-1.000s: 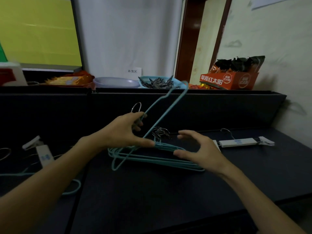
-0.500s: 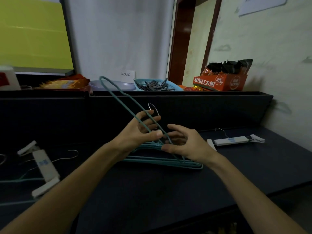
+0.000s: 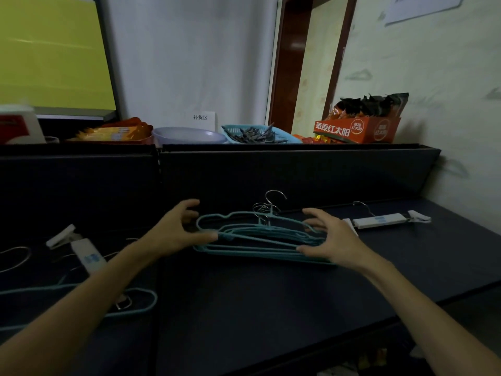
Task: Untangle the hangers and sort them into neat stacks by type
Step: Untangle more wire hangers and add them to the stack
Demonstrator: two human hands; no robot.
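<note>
A stack of teal hangers [image 3: 260, 240] lies flat on the dark table [image 3: 244, 308], metal hooks pointing to the back. My left hand [image 3: 176, 232] is at the stack's left end, thumb lying on the top hanger, fingers spread and loosely curved above it. My right hand [image 3: 330, 240] cups the right end, fingertips over the hanger ends and thumb at the front bar. A white clip hanger [image 3: 379, 220] lies to the right of the stack. Another white clip hanger [image 3: 88, 255] and a loose teal hanger [image 3: 135, 297] lie at the left, partly under my left forearm.
A raised black ledge [image 3: 271, 169] runs behind the table. On it stand an orange snack box [image 3: 355, 130], a blue basket of dark clips [image 3: 257, 134], a pale bowl [image 3: 187, 134] and orange packets [image 3: 113, 131]. A wall closes the right side.
The teal hanger that my left hand held upright now lies on top of the stack. Both hands have moved apart to the stack's two ends.
</note>
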